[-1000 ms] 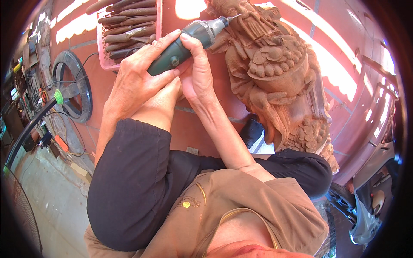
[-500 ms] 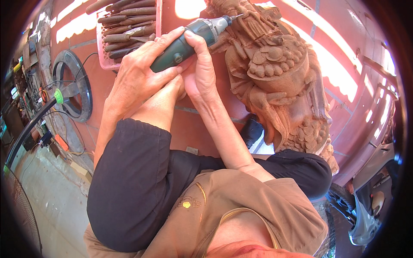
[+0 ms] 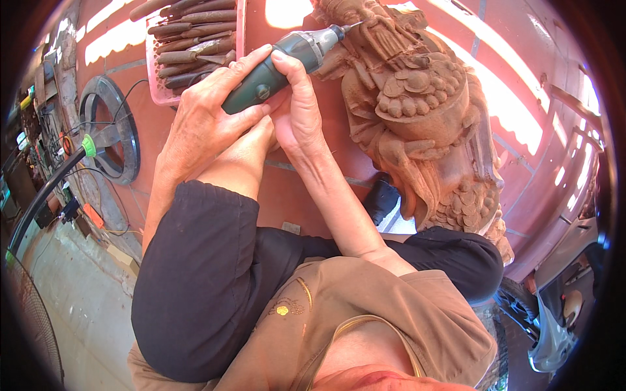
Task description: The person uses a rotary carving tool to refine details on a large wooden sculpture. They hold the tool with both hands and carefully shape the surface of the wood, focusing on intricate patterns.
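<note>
A dark green rotary tool (image 3: 264, 81) with a grey nose and a thin metal bit lies across both of my hands. From its left side my left hand (image 3: 205, 111) wraps it, fingers over the body and thumb along the lower edge. My right hand (image 3: 298, 107) closes round it from the other side, thumb pressed on top; its other fingers are partly hidden. To the right lies a carved brown wooden statue (image 3: 424, 124), with a bearded figure and a heaped bowl of round pieces. The bit's tip overlaps the figure's head end; contact cannot be made out.
A pink tray (image 3: 240, 39) holding several wooden-handled tools stands on the red tiled floor (image 3: 336, 146) beyond my left hand. Left of it are a black round wheel-shaped base (image 3: 107, 130) and a stand fan's pole (image 3: 49, 182). My bent knee (image 3: 195, 260) rises under my left forearm.
Both hands have shifted slightly left with the rotary tool, drawing its bit back a little along the statue's head end. The statue has not moved.
</note>
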`<action>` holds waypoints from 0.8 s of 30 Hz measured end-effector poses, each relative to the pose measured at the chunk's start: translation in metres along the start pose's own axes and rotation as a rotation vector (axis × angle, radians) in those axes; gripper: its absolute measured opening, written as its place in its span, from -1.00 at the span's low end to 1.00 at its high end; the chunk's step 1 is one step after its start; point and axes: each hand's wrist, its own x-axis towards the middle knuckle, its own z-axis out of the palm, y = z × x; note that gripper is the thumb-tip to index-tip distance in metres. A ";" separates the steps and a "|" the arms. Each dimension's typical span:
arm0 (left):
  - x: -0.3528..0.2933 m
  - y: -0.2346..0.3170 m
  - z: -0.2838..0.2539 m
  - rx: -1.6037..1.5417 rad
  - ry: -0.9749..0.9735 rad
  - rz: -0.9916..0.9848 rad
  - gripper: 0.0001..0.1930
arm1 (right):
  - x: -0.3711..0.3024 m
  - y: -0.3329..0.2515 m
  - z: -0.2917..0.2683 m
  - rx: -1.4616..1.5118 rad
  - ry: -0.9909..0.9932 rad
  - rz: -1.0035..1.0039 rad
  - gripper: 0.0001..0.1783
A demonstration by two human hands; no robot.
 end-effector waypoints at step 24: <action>-0.010 -0.010 0.006 -0.042 0.002 0.008 -0.24 | -0.006 0.005 -0.003 -0.049 0.040 -0.023 -0.70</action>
